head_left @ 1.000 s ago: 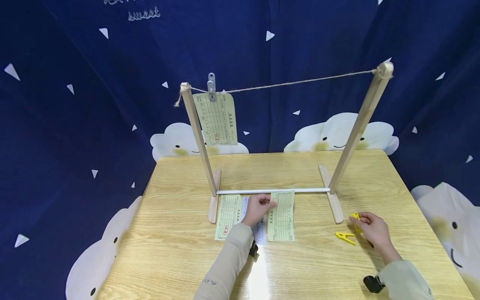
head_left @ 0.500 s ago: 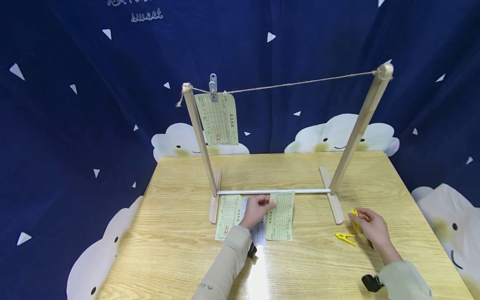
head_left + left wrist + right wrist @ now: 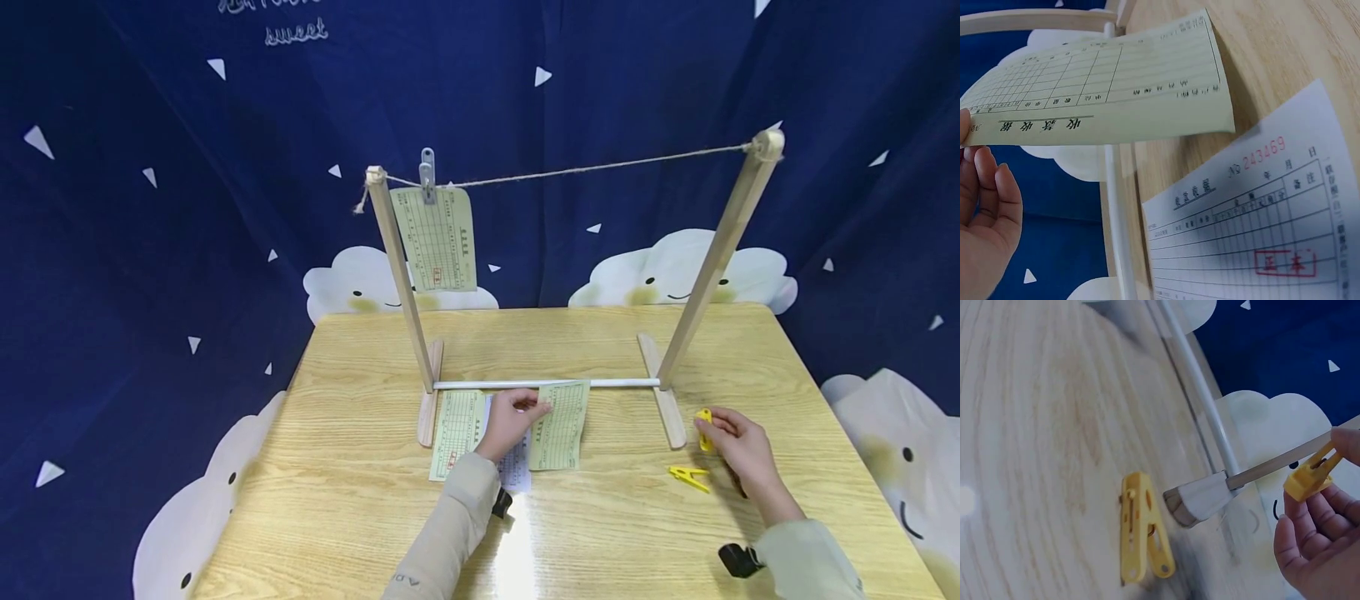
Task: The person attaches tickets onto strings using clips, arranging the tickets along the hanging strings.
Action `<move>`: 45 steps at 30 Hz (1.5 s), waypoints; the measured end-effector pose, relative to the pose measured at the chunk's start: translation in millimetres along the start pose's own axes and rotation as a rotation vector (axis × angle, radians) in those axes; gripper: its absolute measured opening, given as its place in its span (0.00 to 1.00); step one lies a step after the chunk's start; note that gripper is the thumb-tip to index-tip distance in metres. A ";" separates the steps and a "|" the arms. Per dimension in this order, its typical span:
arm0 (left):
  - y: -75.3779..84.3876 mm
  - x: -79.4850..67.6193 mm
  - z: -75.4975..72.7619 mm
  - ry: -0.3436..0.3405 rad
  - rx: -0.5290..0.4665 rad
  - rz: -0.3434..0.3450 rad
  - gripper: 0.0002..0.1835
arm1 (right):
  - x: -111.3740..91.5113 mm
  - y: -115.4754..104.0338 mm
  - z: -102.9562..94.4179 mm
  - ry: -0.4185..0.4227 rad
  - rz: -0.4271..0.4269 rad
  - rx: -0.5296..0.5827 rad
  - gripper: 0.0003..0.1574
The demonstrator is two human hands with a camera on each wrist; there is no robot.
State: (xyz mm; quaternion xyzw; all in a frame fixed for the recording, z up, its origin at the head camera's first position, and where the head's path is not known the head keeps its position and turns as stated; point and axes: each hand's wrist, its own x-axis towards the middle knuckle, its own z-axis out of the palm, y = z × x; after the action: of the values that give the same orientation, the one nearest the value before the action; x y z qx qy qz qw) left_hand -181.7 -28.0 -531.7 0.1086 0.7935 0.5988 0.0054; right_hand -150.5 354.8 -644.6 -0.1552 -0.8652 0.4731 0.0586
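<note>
My left hand (image 3: pixel 506 427) pinches the left edge of a pale green receipt slip (image 3: pixel 558 429), which is tilted up off the table. In the left wrist view the slip (image 3: pixel 1104 94) hangs above a white receipt (image 3: pixel 1260 219) marked with red print. Beside that lies another green receipt (image 3: pixel 457 433), partly under the white one or next to it; which, I cannot tell. My right hand (image 3: pixel 746 450) holds a yellow clothespin (image 3: pixel 1310 478) between thumb and fingers, a little above the table. A second yellow clothespin (image 3: pixel 688 477) lies on the wood just left of it.
A wooden frame stands at the back, with a left post (image 3: pixel 401 279), a right post (image 3: pixel 708 267) and a white crossbar (image 3: pixel 618 382). Twine (image 3: pixel 600 169) joins the post tops. A grey clip (image 3: pixel 427 177) holds a green receipt (image 3: pixel 438 242) on it. Behind hangs a blue curtain (image 3: pixel 540 125).
The slip in my left hand has lifted slightly, its lower edge rising off the table. My right hand has risen a little away from me with the clothespin, which has turned.
</note>
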 end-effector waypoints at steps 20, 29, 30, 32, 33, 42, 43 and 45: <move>59.0 -14.5 -14.9 0.011 -0.006 0.078 0.06 | 5.5 -21.7 -8.4 -0.019 -0.062 0.218 0.30; 74.0 -13.0 -21.4 -0.010 -0.011 0.140 0.05 | 20.6 -16.6 -9.6 -0.004 -0.153 0.203 0.27; 76.1 -13.0 -22.1 -0.007 -0.006 0.150 0.05 | 20.7 -18.4 -11.0 -0.012 -0.160 0.212 0.27; 79.7 -12.6 -23.3 0.000 0.004 0.174 0.05 | 16.2 -30.5 -15.9 -0.042 -0.183 0.256 0.25; 81.0 -12.2 -24.0 0.004 0.010 0.187 0.05 | 11.7 -41.2 -18.9 -0.053 -0.175 0.254 0.25; 90.5 -9.1 -30.8 0.034 0.027 0.254 0.05 | -55.3 -185.0 -46.1 -0.090 -0.230 0.280 0.09; 91.7 -8.6 -31.5 0.037 0.031 0.260 0.05 | -55.9 -188.3 -46.8 -0.093 -0.235 0.287 0.09; 94.4 -8.0 -33.0 0.047 0.038 0.275 0.05 | -55.7 -192.5 -47.7 -0.096 -0.249 0.296 0.10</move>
State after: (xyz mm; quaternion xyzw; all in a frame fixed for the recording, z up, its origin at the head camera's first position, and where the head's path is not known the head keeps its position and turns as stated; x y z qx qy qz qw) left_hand -162.8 -36.3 -433.5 0.2022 0.7822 0.5813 -0.0973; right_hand -127.1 277.9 -455.0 -0.0142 -0.8006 0.5910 0.0974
